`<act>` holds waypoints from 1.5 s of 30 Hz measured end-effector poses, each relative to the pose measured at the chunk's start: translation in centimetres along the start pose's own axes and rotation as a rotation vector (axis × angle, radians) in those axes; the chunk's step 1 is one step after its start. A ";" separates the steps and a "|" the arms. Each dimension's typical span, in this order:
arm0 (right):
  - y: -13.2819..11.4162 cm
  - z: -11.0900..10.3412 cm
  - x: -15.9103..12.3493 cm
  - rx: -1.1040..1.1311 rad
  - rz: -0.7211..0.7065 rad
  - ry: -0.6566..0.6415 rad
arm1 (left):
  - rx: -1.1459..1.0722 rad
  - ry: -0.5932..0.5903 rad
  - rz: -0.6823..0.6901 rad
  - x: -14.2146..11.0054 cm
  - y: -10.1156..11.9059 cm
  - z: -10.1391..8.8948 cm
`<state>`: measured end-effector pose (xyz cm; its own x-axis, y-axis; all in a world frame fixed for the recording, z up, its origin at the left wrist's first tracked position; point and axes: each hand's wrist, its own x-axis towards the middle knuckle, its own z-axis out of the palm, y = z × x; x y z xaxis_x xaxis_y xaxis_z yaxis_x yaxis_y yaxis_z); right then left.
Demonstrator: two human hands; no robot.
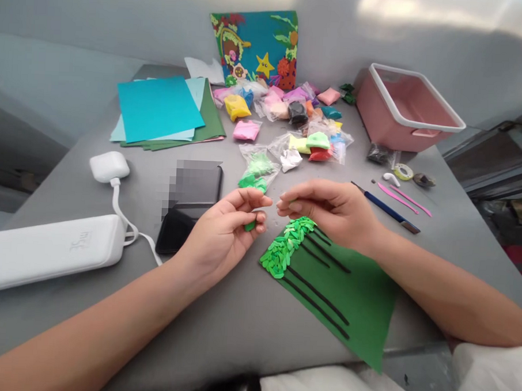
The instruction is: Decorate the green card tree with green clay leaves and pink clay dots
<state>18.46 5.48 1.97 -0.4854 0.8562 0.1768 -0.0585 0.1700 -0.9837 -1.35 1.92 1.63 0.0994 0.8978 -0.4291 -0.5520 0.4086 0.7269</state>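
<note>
My left hand (pixel 229 231) is curled around a small lump of green clay (pixel 250 225), thumb and forefinger stretched toward the right. My right hand (pixel 329 210) meets it with pinched fingertips; whatever sits between them is too small to make out. Just below the fingers lies a dark green card (pixel 347 291) with thin black strips across it and a cluster of light green clay leaf bits (pixel 287 245) at its upper left end. A clear bag of green clay (pixel 257 172) lies just beyond my hands.
Several bags of coloured clay (pixel 290 113) lie mid-table, before a decorated sea-scene picture (pixel 256 48). Teal and green paper sheets (pixel 161 107) lie far left. A white power bank (pixel 46 249), earbud case (pixel 109 166), black phone (pixel 191 207), pink tub (pixel 405 107), craft knife (pixel 388 209) and pink modelling tools (pixel 403 199) surround.
</note>
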 end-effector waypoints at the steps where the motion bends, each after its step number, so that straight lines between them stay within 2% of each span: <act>1: 0.0 0.0 0.0 0.006 0.005 -0.004 | 0.012 -0.015 -0.002 0.0 0.0 0.0; 4: 0.0 0.0 -0.1 -0.029 0.042 -0.010 | 0.039 -0.068 -0.033 -0.1 0.0 -0.1; 7: 0.1 0.0 0.0 -0.075 0.018 0.013 | 0.054 -0.078 -0.038 -0.1 0.2 -0.2; 11: 0.1 -0.2 0.2 0.063 0.024 -0.001 | 0.043 -0.056 -0.024 -0.2 0.5 -0.2; 14: 0.0 -0.3 0.3 0.154 0.050 -0.013 | 0.051 -0.084 -0.039 -0.4 0.4 -0.2; 18: 0.1 -0.3 0.4 0.102 -0.002 0.052 | 0.046 -0.126 -0.041 -0.6 0.4 0.0; 23: 0.0 -0.4 0.2 0.061 0.010 0.058 | 0.045 -0.153 -0.035 -0.8 0.5 0.0; 25: -0.1 -0.4 0.2 -0.035 -0.071 0.087 | 0.041 -0.175 -0.031 -0.9 0.4 0.0; 28: -0.1 -0.3 0.1 -0.213 -0.266 0.124 | 0.034 -0.196 -0.036 -0.9 0.2 -0.1; 32: -0.2 -0.2 -0.1 -0.383 -0.539 0.066 | 0.034 -0.217 -0.041 -1.1 0.2 -0.1; 35: -0.3 -0.2 -0.2 -0.440 -0.667 0.025 | 0.040 -0.215 -0.043 -1.3 0.2 0.0; 40: -0.4 -0.2 -0.2 -0.480 -0.701 0.023 | 0.041 -0.193 -0.042 -1.4 0.2 0.1; 45: -0.3 -0.3 -0.1 -0.487 -0.715 0.025 | 0.035 -0.220 -0.045 -1.5 0.1 0.1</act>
<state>18.76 5.48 2.22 -0.4548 0.4737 0.7542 0.0405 0.8570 -0.5138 -1.46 0.67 2.44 0.3037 0.8913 -0.3366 -0.5146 0.4508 0.7294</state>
